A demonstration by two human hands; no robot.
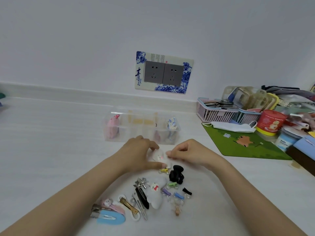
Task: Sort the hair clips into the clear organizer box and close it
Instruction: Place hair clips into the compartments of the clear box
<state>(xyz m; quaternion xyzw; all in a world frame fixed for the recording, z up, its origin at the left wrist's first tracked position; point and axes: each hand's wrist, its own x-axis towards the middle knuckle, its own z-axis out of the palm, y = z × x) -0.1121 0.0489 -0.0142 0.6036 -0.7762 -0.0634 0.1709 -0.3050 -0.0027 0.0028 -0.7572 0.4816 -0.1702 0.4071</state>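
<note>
left hand (139, 151) and right hand (189, 153) are held close together over the middle of the white bench (51, 150), and a white plush hair clip (158, 156) bearing a small pink-cheeked face is pinched between them. the left thumb and fingers are curled round its left side and lower edge, and the right fingertips are closed on its right edge. it is judged to be held in both hands so that it can be turned or its clasp checked before a compartment is chosen. the clasp itself is hidden.

the clear plastic organizer box (141, 133) is set just beyond the hands, toward the far edge of the bench by the wall, within easy reach. a pink plush piece (113, 129) is seen in its left end compartment and a blue-and-white piece (172, 124) at its right end. how its lid stands cannot be told.

the unsorted clips are spread toward the near edge, just below the hands: a black plastic claw clip (176, 174), a grey plush cat-faced clip (156, 193), a gold metal alligator clip (128, 205), a light blue snap clip (110, 218) and several small coloured clips. the sorting is judged to be early, and closing the box is not yet due.
</note>
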